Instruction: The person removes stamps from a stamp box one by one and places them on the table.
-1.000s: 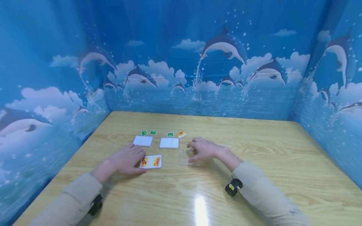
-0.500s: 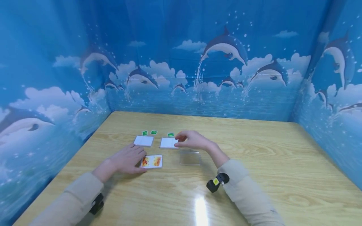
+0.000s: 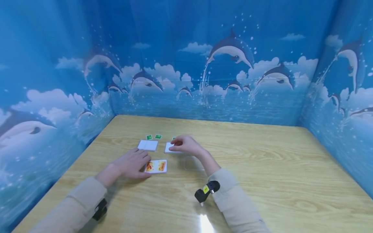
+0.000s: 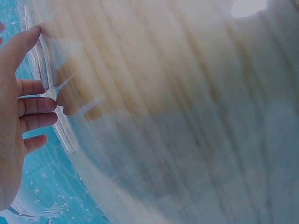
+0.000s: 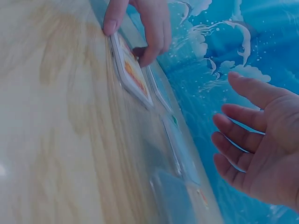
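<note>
Both forearms point(image 3: 236, 200) reach towards the desk's point(image 3: 276, 168) far edge. The left hand point(image 3: 129, 164) lies low, nearer the left edge, thumb spread from its fingers; the right hand point(image 3: 187, 145) holds nothing, fingers loosely bent.

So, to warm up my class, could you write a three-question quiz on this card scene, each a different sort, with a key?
1. Count: How many green cards show in the head view?
2. Multiple choice: Which of these does the left hand touch? A) the clear tray B) the picture board C) the right sleeve
3. True or false: In the head view, the right hand partly covers a white board.

Key:
1. Three, one of them partly hidden by the right hand.
2. B
3. True
</note>
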{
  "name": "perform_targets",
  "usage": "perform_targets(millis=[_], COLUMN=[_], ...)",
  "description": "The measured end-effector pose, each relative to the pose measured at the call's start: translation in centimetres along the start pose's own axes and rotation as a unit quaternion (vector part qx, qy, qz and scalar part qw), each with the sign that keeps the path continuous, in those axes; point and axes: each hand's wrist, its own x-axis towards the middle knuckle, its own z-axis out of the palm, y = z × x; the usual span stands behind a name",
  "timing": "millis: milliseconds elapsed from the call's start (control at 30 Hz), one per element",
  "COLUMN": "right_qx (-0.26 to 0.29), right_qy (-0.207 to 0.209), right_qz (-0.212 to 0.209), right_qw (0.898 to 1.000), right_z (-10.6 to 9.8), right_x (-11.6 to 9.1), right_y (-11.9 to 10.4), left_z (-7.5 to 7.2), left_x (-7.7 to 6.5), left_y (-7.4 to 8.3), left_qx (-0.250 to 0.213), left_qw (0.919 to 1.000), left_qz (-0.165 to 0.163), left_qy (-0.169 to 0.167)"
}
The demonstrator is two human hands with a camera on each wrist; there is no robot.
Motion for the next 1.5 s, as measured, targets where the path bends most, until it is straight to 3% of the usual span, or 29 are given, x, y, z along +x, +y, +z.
perform_targets(millis=[533,867,1500], right_qx=[0.065,-0.050,-0.109], right_qy=[-0.044,-0.078,-0.056], right_qz=[0.043,0.042,0.038], right_qw=[0.996,0.995,0.992], right_z=[4.1,5.2,5.6], right_x=[0.5,0.8,0.8], right_y=[0.0,0.4,-0.1], left_z=[0.0,0.4,0.5], left_x=[0.0,-0.1,0.1], left_y=[0.1,-0.1,-0.2], left_qx=[-0.011,-0.017,-0.009], left_qw=[0.9999,0.9998,0.9998], left_qz=[-0.007,-0.001,0.009], left_qy=[-0.002,0.013,0.016])
